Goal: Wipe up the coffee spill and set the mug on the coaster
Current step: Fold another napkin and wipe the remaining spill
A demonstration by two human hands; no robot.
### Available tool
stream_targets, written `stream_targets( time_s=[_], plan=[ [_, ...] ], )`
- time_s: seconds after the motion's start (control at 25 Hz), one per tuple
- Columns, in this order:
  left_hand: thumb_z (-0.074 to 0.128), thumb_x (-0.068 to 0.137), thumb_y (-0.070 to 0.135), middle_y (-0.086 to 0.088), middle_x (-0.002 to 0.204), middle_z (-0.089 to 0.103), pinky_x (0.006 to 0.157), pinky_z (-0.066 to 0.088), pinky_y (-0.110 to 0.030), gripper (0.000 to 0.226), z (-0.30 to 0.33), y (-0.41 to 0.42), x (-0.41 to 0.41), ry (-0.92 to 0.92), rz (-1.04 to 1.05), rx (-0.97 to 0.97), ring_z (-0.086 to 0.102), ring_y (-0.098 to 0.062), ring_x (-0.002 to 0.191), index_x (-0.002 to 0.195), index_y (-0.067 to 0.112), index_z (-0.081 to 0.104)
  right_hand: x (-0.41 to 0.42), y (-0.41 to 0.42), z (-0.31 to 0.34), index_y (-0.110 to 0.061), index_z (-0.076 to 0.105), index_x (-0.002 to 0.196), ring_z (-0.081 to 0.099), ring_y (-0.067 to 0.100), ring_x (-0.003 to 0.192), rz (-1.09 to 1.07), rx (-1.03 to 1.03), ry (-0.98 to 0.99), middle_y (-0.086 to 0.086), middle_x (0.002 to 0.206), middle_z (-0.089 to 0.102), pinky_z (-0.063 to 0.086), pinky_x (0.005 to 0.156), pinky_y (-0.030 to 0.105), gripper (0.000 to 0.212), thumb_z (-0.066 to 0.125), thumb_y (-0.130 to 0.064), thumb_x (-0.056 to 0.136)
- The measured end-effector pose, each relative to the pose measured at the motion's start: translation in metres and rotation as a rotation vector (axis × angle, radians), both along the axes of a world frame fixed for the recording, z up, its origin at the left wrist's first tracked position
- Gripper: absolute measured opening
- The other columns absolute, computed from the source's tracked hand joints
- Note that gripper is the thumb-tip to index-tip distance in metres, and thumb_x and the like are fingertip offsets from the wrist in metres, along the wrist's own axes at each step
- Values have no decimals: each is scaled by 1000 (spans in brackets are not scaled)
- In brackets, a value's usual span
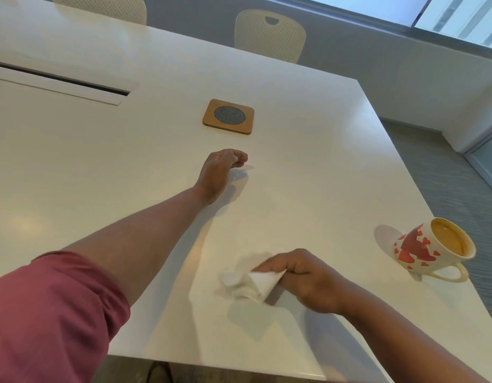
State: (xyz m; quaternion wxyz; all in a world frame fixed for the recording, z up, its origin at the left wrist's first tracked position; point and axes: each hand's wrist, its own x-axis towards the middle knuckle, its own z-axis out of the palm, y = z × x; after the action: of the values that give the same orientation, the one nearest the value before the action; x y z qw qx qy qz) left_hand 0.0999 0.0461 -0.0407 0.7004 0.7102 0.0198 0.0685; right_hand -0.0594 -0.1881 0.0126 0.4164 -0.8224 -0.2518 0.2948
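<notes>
A white mug [430, 248] with red hearts stands near the table's right edge, coffee inside, its handle toward me. A square wooden coaster [228, 116] with a dark round mesh centre lies further back, in the middle of the table. My right hand [302, 275] grips a crumpled white tissue [246, 280] and holds it against the tabletop to the left of the mug. My left hand [221, 170] rests on the table just in front of the coaster, fingers curled with nothing in them. I can make out no coffee stain on the table.
The white table [101, 175] has a long cable slot [59, 78] at the back left. Two cream perforated chairs [269, 34] stand behind the far edge. Grey carpet lies beyond the table's right edge.
</notes>
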Motion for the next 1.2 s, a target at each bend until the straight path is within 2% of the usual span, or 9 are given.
stream_targets(
  time_s=[0.2, 0.28, 0.36, 0.44, 0.52, 0.64, 0.72, 0.92, 1.2],
  plan=[
    [42, 84, 26, -11, 110, 77, 106, 51, -46, 40, -1, 0, 1, 3, 6, 5, 69, -29, 112, 97, 14, 78, 17, -10, 10, -24, 73, 110, 72, 25, 90, -568, 570, 327, 6, 102, 74, 61, 73, 42, 43, 55, 5, 85],
    [42, 84, 26, -9, 108, 77, 104, 52, -44, 41, -1, -1, 1, -2, 10, 22, 69, -28, 111, 98, 14, 78, 31, -16, 5, -29, 68, 110, 71, 29, 96, -661, 435, 184, 6, 105, 73, 62, 81, 42, 49, 48, 10, 88],
    [42, 84, 26, -8, 107, 77, 102, 52, -43, 42, -1, -1, 1, -1, 15, 27, 70, -26, 109, 100, 12, 78, 40, -22, -4, -34, 64, 105, 66, 23, 89, -642, 29, -196, -3, 99, 70, 55, 75, 21, 52, 41, 9, 88],
    [42, 85, 27, -8, 107, 77, 102, 52, -42, 44, 0, -1, 0, 1, 19, 34, 70, -25, 108, 102, 10, 78, 39, -26, -17, -29, 65, 109, 60, 24, 103, -544, -312, -506, -5, 113, 69, 46, 82, 28, 48, 44, 6, 85],
    [41, 85, 27, -8, 108, 77, 101, 52, -40, 44, 1, -2, 0, -2, 23, 43, 69, -25, 110, 103, 10, 78, 33, -32, -32, -26, 69, 115, 43, 26, 128, -441, -546, -657, -3, 137, 57, 28, 94, 36, 42, 50, -5, 84],
    [40, 86, 27, -8, 108, 76, 101, 53, -39, 45, 2, -3, -1, -10, 23, 57, 69, -26, 110, 104, 10, 78, 29, -31, -36, -28, 67, 115, 34, 23, 121, -377, -755, -693, -3, 133, 50, 14, 83, 33, 44, 45, -41, 79],
    [40, 87, 27, -8, 108, 77, 101, 53, -40, 45, 1, -3, -1, -12, 25, 58, 69, -27, 110, 104, 9, 78, 31, -26, -32, -24, 66, 112, 44, 25, 110, -373, -775, -637, -2, 120, 52, 26, 84, 36, 47, 46, -52, 80],
    [42, 85, 25, -12, 107, 77, 103, 52, -44, 41, -1, -2, 0, -29, 20, 13, 69, -31, 111, 99, 10, 77, 15, -3, -18, -15, 66, 110, 57, 30, 96, -355, -665, -585, 5, 108, 59, 50, 75, 36, 29, 47, -13, 89],
    [42, 85, 25, -11, 108, 77, 104, 53, -42, 43, -1, -2, 0, -27, 20, 4, 69, -29, 111, 101, 9, 78, -39, 40, -8, -22, 62, 101, 44, 19, 69, -124, -495, -506, -4, 95, 51, 34, 63, 28, 22, 48, -15, 86]
  ],
)
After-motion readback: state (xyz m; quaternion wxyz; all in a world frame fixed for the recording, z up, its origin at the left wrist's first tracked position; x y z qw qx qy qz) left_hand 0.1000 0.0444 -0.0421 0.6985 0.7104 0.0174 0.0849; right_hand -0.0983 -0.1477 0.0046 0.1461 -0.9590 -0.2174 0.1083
